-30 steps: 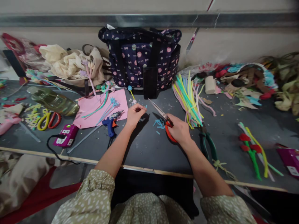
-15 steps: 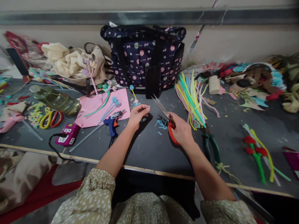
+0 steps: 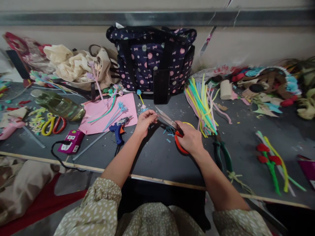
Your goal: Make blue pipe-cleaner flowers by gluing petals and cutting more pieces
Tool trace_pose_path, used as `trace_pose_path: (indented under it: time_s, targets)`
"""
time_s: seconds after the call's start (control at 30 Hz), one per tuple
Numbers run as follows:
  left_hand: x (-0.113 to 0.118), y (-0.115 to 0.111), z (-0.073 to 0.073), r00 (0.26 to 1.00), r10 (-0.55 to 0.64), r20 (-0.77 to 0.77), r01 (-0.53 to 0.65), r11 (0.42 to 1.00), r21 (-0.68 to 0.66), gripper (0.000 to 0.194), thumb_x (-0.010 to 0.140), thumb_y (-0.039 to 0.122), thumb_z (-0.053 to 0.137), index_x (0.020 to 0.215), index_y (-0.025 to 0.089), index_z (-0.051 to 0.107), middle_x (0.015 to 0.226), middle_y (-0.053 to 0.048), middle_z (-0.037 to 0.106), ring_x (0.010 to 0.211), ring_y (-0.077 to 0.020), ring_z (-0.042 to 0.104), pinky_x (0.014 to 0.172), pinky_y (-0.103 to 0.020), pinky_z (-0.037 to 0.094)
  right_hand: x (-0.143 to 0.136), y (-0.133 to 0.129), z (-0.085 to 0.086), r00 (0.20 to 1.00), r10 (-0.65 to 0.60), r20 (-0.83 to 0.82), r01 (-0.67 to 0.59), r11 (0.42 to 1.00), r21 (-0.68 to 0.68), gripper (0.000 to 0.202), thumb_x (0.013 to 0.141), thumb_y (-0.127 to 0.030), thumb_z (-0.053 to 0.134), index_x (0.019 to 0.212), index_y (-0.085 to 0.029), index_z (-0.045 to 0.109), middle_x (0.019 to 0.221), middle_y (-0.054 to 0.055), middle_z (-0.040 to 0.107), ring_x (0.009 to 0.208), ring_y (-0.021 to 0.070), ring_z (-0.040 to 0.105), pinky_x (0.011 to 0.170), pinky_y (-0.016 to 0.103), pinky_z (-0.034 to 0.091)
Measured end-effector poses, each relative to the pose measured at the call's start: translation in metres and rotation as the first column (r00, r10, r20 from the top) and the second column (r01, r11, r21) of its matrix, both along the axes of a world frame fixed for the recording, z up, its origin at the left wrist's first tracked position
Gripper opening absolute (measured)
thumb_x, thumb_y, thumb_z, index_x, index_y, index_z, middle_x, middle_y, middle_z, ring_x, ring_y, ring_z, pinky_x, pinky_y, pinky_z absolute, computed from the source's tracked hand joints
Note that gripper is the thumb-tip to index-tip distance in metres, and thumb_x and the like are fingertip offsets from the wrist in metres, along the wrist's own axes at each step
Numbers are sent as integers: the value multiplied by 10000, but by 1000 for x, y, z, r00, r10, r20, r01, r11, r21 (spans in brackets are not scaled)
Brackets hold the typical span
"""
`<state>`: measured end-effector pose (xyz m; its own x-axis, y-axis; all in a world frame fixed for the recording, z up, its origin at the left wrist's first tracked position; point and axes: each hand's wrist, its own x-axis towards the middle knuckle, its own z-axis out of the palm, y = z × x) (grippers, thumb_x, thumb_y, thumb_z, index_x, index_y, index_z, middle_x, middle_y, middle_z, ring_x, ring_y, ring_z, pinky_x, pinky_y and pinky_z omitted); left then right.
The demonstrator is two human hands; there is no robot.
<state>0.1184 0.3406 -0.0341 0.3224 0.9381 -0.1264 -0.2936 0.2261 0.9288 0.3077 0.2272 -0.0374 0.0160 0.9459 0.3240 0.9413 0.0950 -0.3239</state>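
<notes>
My right hand (image 3: pixel 190 137) is wrapped round the handles of a pair of scissors (image 3: pixel 169 120), with red and yellow grips showing. The blades point up and left, their tips close to my left hand's fingertips. My left hand (image 3: pixel 147 123) is pinched, thumb against fingers, on a small blue pipe cleaner piece, mostly hidden by the fingers. Below the blades lie several short blue cut pieces (image 3: pixel 169 131) on the dark table. Right of my right hand is a bundle of pink, yellow and green pipe cleaners (image 3: pixel 203 108).
A dark patterned bag (image 3: pixel 150 62) stands behind, a phone (image 3: pixel 161 87) leaning on it. To the left are a blue glue gun (image 3: pixel 118 131), pink sheet (image 3: pixel 130 108), bottle (image 3: pixel 61 106) and purple power strip (image 3: pixel 72 141). Pliers (image 3: pixel 221 152) and red pipe-cleaner flowers (image 3: pixel 269 157) lie right.
The scissors have turned, their tips swinging left and down to my left fingertips. The blades look closer together. My left hand has barely moved.
</notes>
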Motion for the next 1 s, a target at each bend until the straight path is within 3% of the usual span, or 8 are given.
trace_pose_path:
  time_s: [0.47, 0.67, 1.0]
  targets:
    - [0, 0, 1, 1000, -5, 29, 4, 1000, 6, 149, 625, 163, 720, 711, 169, 598, 681, 34, 570, 566, -66, 519, 579, -212, 476, 1, 0, -3, 999, 24, 28, -23, 999, -38, 459, 774, -204, 545, 1230, -188, 592, 1015, 79, 706, 915, 225, 639, 732, 283, 471]
    - [0, 3, -3, 999, -8, 48, 9, 1000, -29, 208, 624, 191, 750, 802, 181, 642, 753, 27, 605, 608, -71, 550, 626, -223, 509, 0, 0, -1, 1000, 14, 25, -13, 999, -35, 450, 779, -207, 541, 1227, -194, 592, 996, 72, 706, 903, 220, 637, 719, 281, 465]
    - [0, 2, -3, 994, -6, 111, 13, 998, -66, 150, 630, 148, 730, 752, 182, 650, 748, 16, 646, 637, -87, 596, 659, -243, 522, -1, 0, -2, 999, 12, 39, -10, 999, -44, 442, 787, -214, 543, 1225, -194, 599, 1002, 75, 706, 901, 218, 635, 716, 275, 456]
